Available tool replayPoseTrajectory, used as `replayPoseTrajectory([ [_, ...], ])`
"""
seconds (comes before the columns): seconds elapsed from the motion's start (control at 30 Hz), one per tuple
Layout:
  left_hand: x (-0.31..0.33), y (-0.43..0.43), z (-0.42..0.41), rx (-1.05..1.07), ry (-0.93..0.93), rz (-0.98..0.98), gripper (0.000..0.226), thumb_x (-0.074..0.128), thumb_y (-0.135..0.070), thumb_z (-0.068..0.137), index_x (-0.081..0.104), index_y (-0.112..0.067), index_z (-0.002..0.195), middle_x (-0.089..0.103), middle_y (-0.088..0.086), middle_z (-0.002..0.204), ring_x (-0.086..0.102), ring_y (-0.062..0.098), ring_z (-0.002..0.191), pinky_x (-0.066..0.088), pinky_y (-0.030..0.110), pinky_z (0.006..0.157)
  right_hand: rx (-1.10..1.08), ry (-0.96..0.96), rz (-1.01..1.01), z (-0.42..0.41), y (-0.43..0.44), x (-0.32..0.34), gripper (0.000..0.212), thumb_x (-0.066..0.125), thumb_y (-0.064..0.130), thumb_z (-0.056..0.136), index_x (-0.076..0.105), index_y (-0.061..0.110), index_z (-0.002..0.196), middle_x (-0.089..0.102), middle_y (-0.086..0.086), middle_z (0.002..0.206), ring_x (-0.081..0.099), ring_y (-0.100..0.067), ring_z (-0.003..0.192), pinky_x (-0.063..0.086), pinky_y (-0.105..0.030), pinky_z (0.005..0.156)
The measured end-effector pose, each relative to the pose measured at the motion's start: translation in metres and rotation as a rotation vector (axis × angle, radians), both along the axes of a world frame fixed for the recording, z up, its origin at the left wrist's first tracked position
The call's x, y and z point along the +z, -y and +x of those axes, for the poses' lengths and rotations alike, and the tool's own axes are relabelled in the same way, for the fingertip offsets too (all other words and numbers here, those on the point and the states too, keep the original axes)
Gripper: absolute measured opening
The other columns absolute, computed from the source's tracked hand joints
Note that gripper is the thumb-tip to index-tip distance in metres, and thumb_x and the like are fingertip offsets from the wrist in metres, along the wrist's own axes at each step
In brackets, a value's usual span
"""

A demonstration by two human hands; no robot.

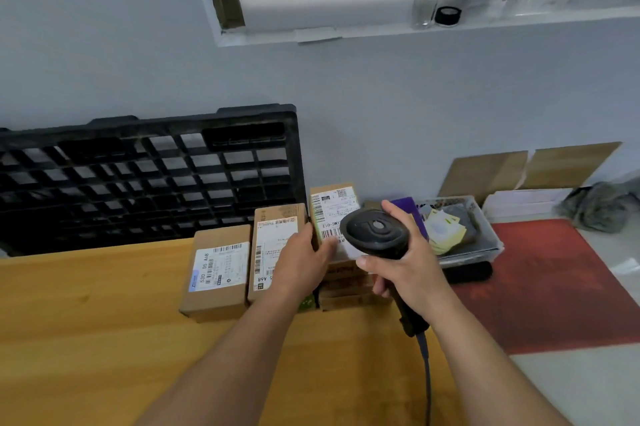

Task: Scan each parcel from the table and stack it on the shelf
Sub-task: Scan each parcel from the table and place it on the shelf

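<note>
Over the table (104, 339) one scanner (375, 231) is gripped by the right hand (405, 263), whose fingers are wrapped round its handle. Its one cable (426, 366) is trailed past the table's near right edge. Three labelled parcels are counted at the table's far right corner. The right parcel (332, 207), marked "XMC-012" with a QR code, is tilted up and pinched at its left edge by the left hand (304, 259). Brown cartons are seen beneath it, but their number cannot be told. The middle parcel (277, 218) is marked "A68" and the left parcel (218, 273) "530 05 A68". One clear bin (488, 228) of papers is set right of the table. One black pallet (149, 176) is leaned on the wall behind the table.
</note>
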State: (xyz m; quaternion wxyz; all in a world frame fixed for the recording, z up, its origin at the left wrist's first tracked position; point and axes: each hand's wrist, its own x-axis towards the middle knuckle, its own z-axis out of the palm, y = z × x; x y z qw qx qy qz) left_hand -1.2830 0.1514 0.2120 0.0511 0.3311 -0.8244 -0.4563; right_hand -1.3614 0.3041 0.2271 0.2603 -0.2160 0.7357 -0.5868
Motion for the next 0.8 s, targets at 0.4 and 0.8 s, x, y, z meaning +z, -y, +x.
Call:
replayPoseTrajectory([
  [0.4, 0.036, -0.003, 0.061, -0.079, -0.27, 0.112, 0.068, 0.057, -0.046, 0.092, 0.021, -0.04, 0.149, 0.035, -0.004, 0.147, 0.041, 0.018, 0.131, 0.045, 0.038, 0.103, -0.044, -0.054, -0.11, 0.061, -0.011, 0.042, 0.085, 0.08, 0.005, 0.075, 0.038, 0.061, 0.122, 0.062, 0.004, 0.119, 0.061, -0.025, 0.05, 0.052, -0.031, 0.05],
  [0.8, 0.072, 0.051, 0.154, -0.044, -0.388, 0.298, 0.101, 0.077, -0.009, 0.078, 0.009, -0.05, 0.139, 0.052, -0.002, 0.128, 0.054, 0.013, 0.116, 0.047, 0.015, 0.072, 0.065, -0.19, -0.145, 0.13, 0.032, 0.086, 0.085, 0.08, 0.006, 0.075, 0.038, 0.06, 0.124, 0.062, -0.003, 0.119, 0.063, -0.026, 0.052, 0.055, -0.032, 0.052],
])
